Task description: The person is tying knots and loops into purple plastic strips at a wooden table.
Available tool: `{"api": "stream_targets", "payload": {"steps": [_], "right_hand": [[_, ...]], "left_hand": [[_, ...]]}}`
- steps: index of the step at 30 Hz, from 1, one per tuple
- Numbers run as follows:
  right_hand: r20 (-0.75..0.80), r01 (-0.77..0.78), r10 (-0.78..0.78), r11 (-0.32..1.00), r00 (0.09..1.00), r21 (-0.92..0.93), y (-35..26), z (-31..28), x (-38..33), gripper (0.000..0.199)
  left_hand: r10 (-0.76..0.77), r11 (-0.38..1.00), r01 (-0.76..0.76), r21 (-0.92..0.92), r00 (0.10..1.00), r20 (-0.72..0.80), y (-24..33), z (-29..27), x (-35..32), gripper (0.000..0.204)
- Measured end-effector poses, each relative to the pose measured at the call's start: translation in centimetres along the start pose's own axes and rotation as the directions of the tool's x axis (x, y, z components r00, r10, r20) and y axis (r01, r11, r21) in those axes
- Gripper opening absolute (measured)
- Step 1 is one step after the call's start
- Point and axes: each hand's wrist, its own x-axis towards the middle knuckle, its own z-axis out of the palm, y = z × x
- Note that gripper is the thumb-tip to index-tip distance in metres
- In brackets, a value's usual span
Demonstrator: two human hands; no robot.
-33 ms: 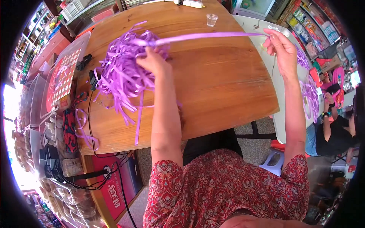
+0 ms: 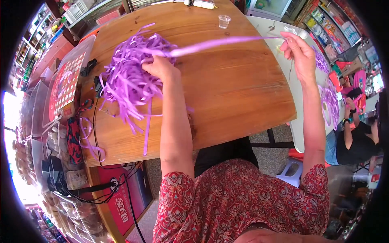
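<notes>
A heap of purple ribbon strips lies on the left part of a round wooden table. My left hand rests on the heap's right side, fingers closed on the ribbons. One purple ribbon strip runs taut from that hand across the table to my right hand, which pinches its far end above the table's right edge. Several loose strips hang over the table's near-left rim.
A small clear plastic cup stands at the table's far side. A red-and-white tray and black cables lie at the left. A white table with more purple ribbon adjoins on the right, where another person sits.
</notes>
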Motion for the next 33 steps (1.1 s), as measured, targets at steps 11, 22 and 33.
{"api": "stream_targets", "payload": {"steps": [11, 22, 33], "right_hand": [[0.035, -0.181, 0.183, 0.981, 0.982, -0.069, 4.3, -1.7, -2.0, 0.025], [0.396, 0.127, -0.019, 0.961, 0.918, -0.247, 1.4, 2.9, -5.7, 0.021], [0.445, 0.173, -0.065, 0.963, 0.893, -0.206, 0.7, 1.5, -6.3, 0.021]], "left_hand": [[0.222, -0.008, -0.615, 0.788, 0.768, 0.601, 3.1, -0.6, 1.4, 0.021], [0.419, -0.414, -0.607, 0.678, 0.534, 0.734, 5.8, 0.9, -2.6, 0.043], [0.48, -0.284, -0.878, 0.385, 0.217, 0.85, 11.2, 1.4, -5.7, 0.031]]}}
